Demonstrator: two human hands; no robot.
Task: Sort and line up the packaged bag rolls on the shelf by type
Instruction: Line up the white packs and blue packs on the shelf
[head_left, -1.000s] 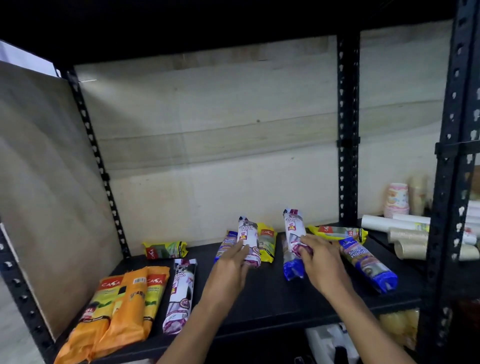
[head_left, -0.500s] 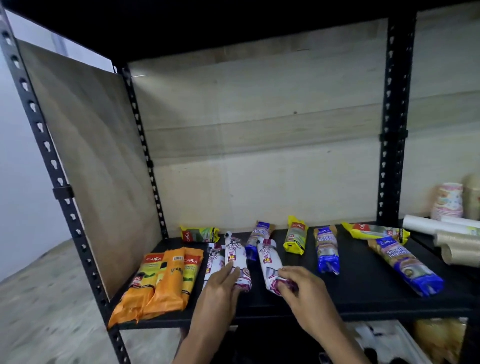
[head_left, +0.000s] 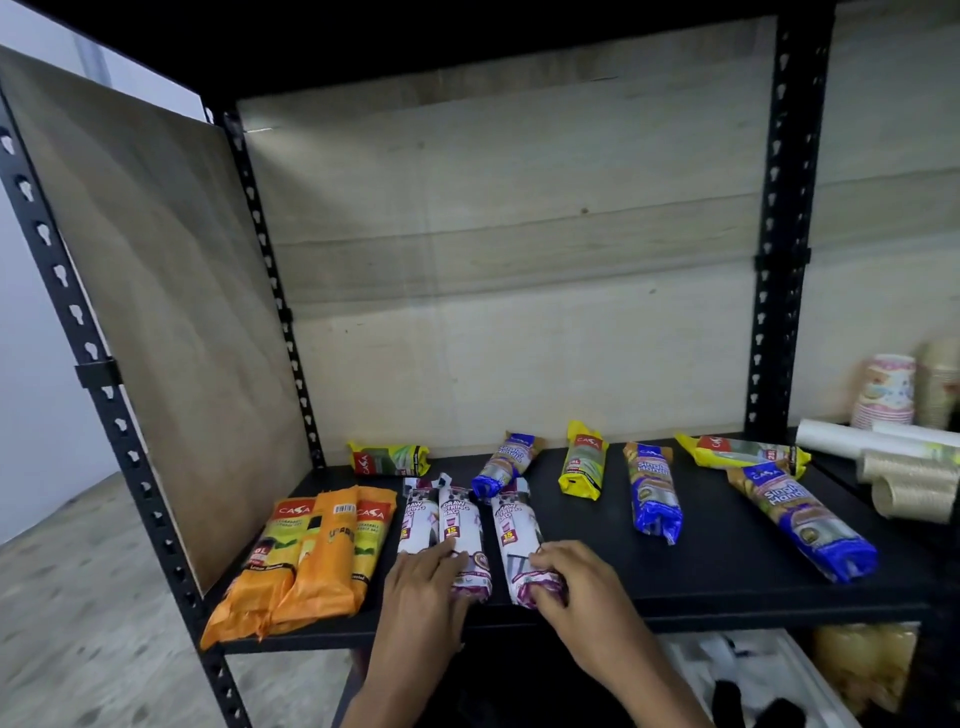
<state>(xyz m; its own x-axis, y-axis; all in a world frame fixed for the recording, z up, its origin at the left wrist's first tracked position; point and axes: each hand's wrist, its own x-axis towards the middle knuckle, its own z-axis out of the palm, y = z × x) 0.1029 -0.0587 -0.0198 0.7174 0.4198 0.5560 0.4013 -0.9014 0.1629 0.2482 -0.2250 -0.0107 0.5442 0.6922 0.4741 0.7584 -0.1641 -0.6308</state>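
Bag rolls (head_left: 652, 493) lie left of paper cups (head_left: 888, 389)

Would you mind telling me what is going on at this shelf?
A person is sorting bag rolls on the black metal shelf. The left hand rests on two white-and-purple draw-string bag rolls lying side by side, while the right hand grips the near end of a third white-and-purple roll just to their right. Three orange packs sit grouped at the front left; the blue rolls and yellow packs lie scattered behind and to the right.
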